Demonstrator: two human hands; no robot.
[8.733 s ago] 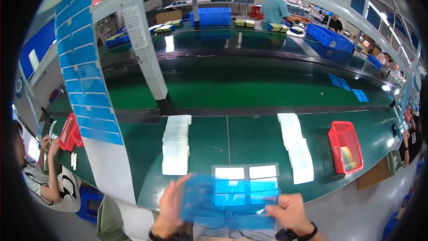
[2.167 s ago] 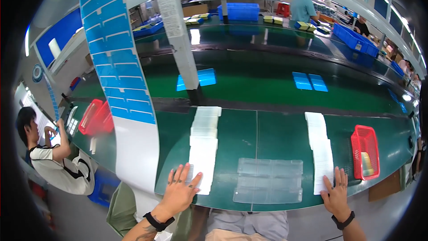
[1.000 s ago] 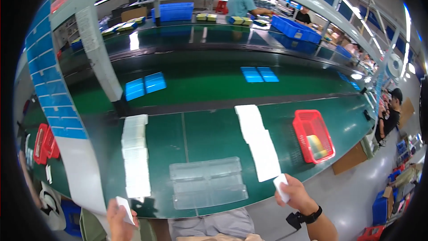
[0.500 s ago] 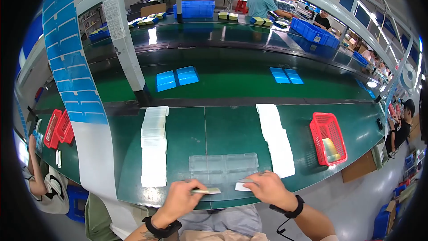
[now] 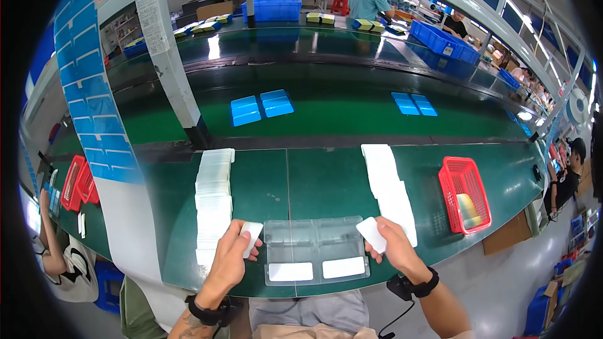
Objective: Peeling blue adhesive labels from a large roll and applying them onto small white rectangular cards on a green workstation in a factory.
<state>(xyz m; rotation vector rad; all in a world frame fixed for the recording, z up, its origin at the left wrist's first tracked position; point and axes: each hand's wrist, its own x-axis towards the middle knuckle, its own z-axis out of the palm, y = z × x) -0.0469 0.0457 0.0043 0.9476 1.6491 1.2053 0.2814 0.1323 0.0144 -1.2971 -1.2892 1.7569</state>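
A clear plastic tray [image 5: 316,233] with several compartments lies on the green table right in front of me. Two white cards [image 5: 316,269] lie in its near row. My left hand [image 5: 231,260] holds one white card [image 5: 252,236] at the tray's left edge. My right hand [image 5: 392,246] holds another white card [image 5: 370,234] at the tray's right edge. A long row of white cards [image 5: 212,192] runs beside my left hand. A second row of white cards [image 5: 389,188] lies just beyond my right hand.
A red basket [image 5: 466,193] stands at the right of the table. Blue trays [image 5: 260,106] [image 5: 413,103] ride the green belt behind. A pillar with blue labels [image 5: 94,107] rises at left, red baskets [image 5: 78,179] beyond it. Other people work at far left and right.
Half a second ago both hands were at the tray's near row, laying down cards. Now two cards lie there, and each hand has lifted to the tray's side with a fresh white card.
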